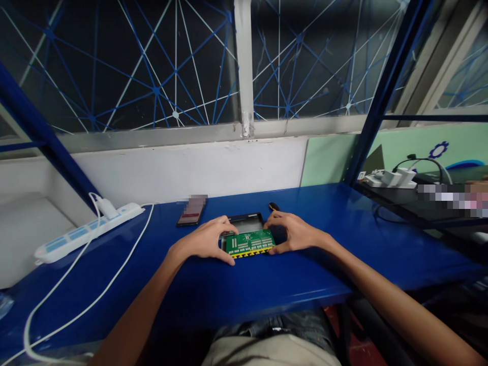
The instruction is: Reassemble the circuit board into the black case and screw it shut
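Note:
A green circuit board (249, 242) with a row of yellow connectors along its near edge is held just above the blue tabletop. My left hand (211, 239) grips its left end, thumb at the near corner and fingers at the far side. At the right end my right hand (292, 233) pinches it the same way. Directly behind the board, and partly hidden by it, is an open black case (246, 223) with a grey inside. Whether the board touches the case, I cannot tell. A black and yellow tool handle (273, 206) pokes out beyond my right hand.
A phone (191, 211) lies on the blue table (244, 292) behind my left hand. To the left, a white power strip (89, 231) trails a white cable (125, 269). Blue posts rise at both sides. Chargers (396, 177) sit on a black surface at right.

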Demonstrator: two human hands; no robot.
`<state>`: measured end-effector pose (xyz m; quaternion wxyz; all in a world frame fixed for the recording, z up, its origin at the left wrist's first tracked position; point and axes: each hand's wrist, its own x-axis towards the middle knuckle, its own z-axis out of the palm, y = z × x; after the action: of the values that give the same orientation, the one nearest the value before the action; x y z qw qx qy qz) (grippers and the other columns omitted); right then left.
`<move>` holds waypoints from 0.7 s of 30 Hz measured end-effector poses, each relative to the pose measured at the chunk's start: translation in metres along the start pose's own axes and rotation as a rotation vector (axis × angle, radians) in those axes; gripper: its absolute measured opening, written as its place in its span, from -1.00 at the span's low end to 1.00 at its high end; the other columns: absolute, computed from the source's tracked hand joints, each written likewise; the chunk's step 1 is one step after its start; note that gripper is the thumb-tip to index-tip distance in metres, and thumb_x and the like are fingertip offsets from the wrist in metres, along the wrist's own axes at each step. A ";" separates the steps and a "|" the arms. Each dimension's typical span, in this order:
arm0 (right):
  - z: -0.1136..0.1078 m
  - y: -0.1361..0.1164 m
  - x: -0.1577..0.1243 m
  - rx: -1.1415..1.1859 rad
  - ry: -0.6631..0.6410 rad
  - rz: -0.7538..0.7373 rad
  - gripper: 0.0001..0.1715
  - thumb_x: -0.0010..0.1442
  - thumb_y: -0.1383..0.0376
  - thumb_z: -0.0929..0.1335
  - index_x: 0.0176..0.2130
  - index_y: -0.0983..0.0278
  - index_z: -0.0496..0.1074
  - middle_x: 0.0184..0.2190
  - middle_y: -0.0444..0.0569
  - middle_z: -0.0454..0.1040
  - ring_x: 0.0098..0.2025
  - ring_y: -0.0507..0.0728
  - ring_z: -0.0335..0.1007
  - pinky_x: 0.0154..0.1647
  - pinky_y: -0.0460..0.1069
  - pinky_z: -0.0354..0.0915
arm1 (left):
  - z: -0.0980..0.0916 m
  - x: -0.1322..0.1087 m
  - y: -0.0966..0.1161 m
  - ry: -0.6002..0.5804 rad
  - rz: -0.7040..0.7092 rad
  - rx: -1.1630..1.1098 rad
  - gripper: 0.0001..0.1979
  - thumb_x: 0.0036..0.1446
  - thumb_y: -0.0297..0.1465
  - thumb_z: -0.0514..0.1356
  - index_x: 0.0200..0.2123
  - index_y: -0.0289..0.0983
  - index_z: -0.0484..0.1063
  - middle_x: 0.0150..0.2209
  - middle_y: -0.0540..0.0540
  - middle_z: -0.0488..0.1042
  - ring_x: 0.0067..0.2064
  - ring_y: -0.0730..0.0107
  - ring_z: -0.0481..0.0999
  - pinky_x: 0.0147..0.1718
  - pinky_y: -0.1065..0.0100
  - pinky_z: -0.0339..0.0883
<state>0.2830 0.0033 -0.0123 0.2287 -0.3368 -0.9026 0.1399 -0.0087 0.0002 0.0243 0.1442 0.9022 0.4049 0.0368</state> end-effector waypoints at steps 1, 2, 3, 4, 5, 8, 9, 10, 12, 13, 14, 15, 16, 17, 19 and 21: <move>0.001 0.000 0.000 -0.020 -0.005 0.004 -0.31 -0.12 -0.03 0.51 -0.06 0.27 0.45 -0.13 0.03 0.41 -0.19 0.18 0.37 -0.19 0.04 0.25 | 0.001 0.000 0.000 -0.005 -0.006 0.003 -0.26 -0.23 0.08 0.36 0.01 -0.15 0.43 -0.10 -0.10 0.33 -0.11 0.14 0.37 -0.21 0.30 0.22; 0.002 -0.001 0.000 -0.042 -0.011 0.010 -0.30 -0.12 -0.03 0.51 -0.06 0.27 0.44 -0.12 0.03 0.40 -0.19 0.19 0.37 -0.19 0.04 0.26 | 0.002 0.001 -0.001 -0.008 -0.013 0.006 -0.25 -0.24 0.08 0.36 0.01 -0.15 0.42 -0.10 -0.10 0.33 -0.11 0.13 0.37 -0.21 0.30 0.23; 0.003 -0.001 0.000 -0.064 -0.018 0.017 -0.29 -0.12 -0.03 0.51 -0.05 0.27 0.44 -0.11 0.03 0.39 -0.19 0.19 0.37 -0.20 0.05 0.26 | 0.003 0.001 -0.001 -0.009 -0.018 0.010 -0.24 -0.25 0.08 0.36 0.02 -0.14 0.42 -0.10 -0.10 0.33 -0.10 0.12 0.37 -0.20 0.30 0.23; 0.004 -0.001 -0.001 -0.085 -0.027 0.022 -0.29 -0.12 -0.03 0.51 -0.05 0.27 0.44 -0.11 0.04 0.38 -0.19 0.20 0.38 -0.20 0.05 0.27 | 0.004 0.001 -0.001 -0.007 -0.021 0.015 -0.23 -0.26 0.08 0.37 0.02 -0.13 0.41 -0.09 -0.10 0.33 -0.09 0.11 0.37 -0.20 0.29 0.23; 0.005 -0.001 -0.001 -0.104 -0.035 0.026 -0.29 -0.12 -0.03 0.51 -0.05 0.27 0.43 -0.10 0.04 0.37 -0.19 0.20 0.38 -0.21 0.05 0.27 | 0.006 0.002 -0.001 -0.004 -0.023 0.020 -0.23 -0.27 0.09 0.37 0.02 -0.13 0.41 -0.09 -0.10 0.32 -0.08 0.10 0.37 -0.19 0.29 0.23; 0.007 0.000 -0.001 -0.142 -0.059 0.025 -0.30 -0.11 -0.02 0.50 -0.04 0.27 0.43 -0.10 0.04 0.35 -0.19 0.20 0.38 -0.22 0.04 0.28 | 0.009 0.002 -0.002 0.003 -0.023 0.035 -0.22 -0.29 0.09 0.38 0.02 -0.13 0.41 -0.08 -0.10 0.33 -0.07 0.07 0.37 -0.19 0.29 0.23; 0.007 0.000 -0.001 -0.148 -0.063 0.024 -0.30 -0.11 -0.01 0.50 -0.03 0.27 0.42 -0.10 0.04 0.35 -0.19 0.20 0.38 -0.23 0.05 0.28 | 0.010 0.002 -0.001 0.002 -0.025 0.038 -0.22 -0.29 0.08 0.38 0.02 -0.13 0.41 -0.08 -0.10 0.33 -0.08 0.07 0.37 -0.20 0.28 0.23; 0.007 0.000 -0.001 -0.153 -0.066 0.023 -0.29 -0.10 -0.01 0.50 -0.03 0.27 0.42 -0.09 0.04 0.35 -0.19 0.20 0.38 -0.23 0.05 0.29 | 0.010 0.002 -0.001 0.001 -0.027 0.041 -0.22 -0.30 0.08 0.38 0.02 -0.14 0.42 -0.08 -0.10 0.33 -0.08 0.07 0.37 -0.20 0.28 0.23; 0.006 0.000 -0.001 -0.160 -0.066 0.023 -0.28 -0.10 -0.01 0.50 -0.01 0.27 0.42 -0.09 0.05 0.34 -0.18 0.21 0.38 -0.22 0.06 0.29 | 0.009 0.002 0.001 -0.003 -0.030 0.044 -0.21 -0.30 0.08 0.38 0.02 -0.14 0.42 -0.08 -0.11 0.33 -0.08 0.06 0.37 -0.19 0.27 0.23; 0.006 0.000 -0.001 -0.161 -0.065 0.024 -0.28 -0.10 -0.02 0.50 -0.01 0.27 0.42 -0.08 0.05 0.34 -0.18 0.21 0.38 -0.21 0.07 0.30 | 0.009 0.002 0.002 -0.003 -0.029 0.044 -0.20 -0.30 0.07 0.38 0.04 -0.13 0.41 -0.08 -0.10 0.33 -0.08 0.06 0.37 -0.19 0.27 0.23; 0.005 0.001 -0.001 -0.160 -0.064 0.026 -0.27 -0.10 -0.03 0.50 -0.01 0.26 0.42 -0.08 0.05 0.34 -0.17 0.22 0.38 -0.20 0.07 0.30 | 0.008 0.002 0.004 -0.002 -0.027 0.044 -0.19 -0.30 0.06 0.39 0.06 -0.11 0.39 -0.08 -0.10 0.33 -0.07 0.06 0.37 -0.18 0.27 0.23; 0.005 0.001 -0.001 -0.158 -0.065 0.029 -0.26 -0.10 -0.04 0.50 0.00 0.26 0.42 -0.07 0.06 0.34 -0.17 0.22 0.38 -0.19 0.08 0.30 | 0.007 0.001 0.006 -0.002 -0.022 0.043 -0.17 -0.30 0.06 0.39 0.09 -0.09 0.37 -0.09 -0.10 0.33 -0.07 0.07 0.37 -0.18 0.27 0.23; 0.005 0.001 0.000 -0.156 -0.067 0.031 -0.25 -0.11 -0.05 0.50 0.00 0.26 0.42 -0.07 0.06 0.34 -0.17 0.22 0.38 -0.18 0.09 0.31 | 0.006 0.001 0.008 0.000 -0.017 0.042 -0.15 -0.29 0.07 0.39 0.11 -0.07 0.35 -0.10 -0.09 0.33 -0.07 0.07 0.37 -0.18 0.27 0.23; 0.004 0.000 0.000 -0.154 -0.069 0.032 -0.25 -0.10 -0.06 0.50 0.00 0.26 0.43 -0.07 0.06 0.34 -0.17 0.22 0.38 -0.18 0.09 0.31 | 0.005 0.001 0.009 0.000 -0.013 0.041 -0.14 -0.28 0.08 0.38 0.13 -0.05 0.33 -0.10 -0.09 0.33 -0.07 0.08 0.37 -0.18 0.28 0.22; 0.004 0.000 -0.001 -0.150 -0.069 0.031 -0.27 -0.09 -0.06 0.50 -0.01 0.25 0.44 -0.06 0.06 0.33 -0.16 0.22 0.38 -0.17 0.09 0.31 | 0.004 0.002 0.012 -0.001 -0.007 0.041 -0.15 -0.25 0.11 0.35 0.14 -0.05 0.33 -0.12 -0.09 0.33 -0.09 0.10 0.37 -0.20 0.29 0.22; 0.003 -0.002 -0.001 -0.138 -0.065 0.029 -0.29 -0.09 -0.07 0.50 -0.03 0.24 0.45 -0.06 0.06 0.33 -0.16 0.22 0.38 -0.16 0.09 0.31 | 0.005 0.003 0.012 -0.006 0.003 0.043 -0.20 -0.21 0.12 0.32 0.11 -0.06 0.37 -0.13 -0.09 0.34 -0.11 0.12 0.38 -0.22 0.31 0.22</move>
<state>0.2813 0.0009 -0.0142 0.1736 -0.3599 -0.9121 0.0914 0.0022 -0.0064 0.0229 0.1260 0.9057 0.4038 0.0258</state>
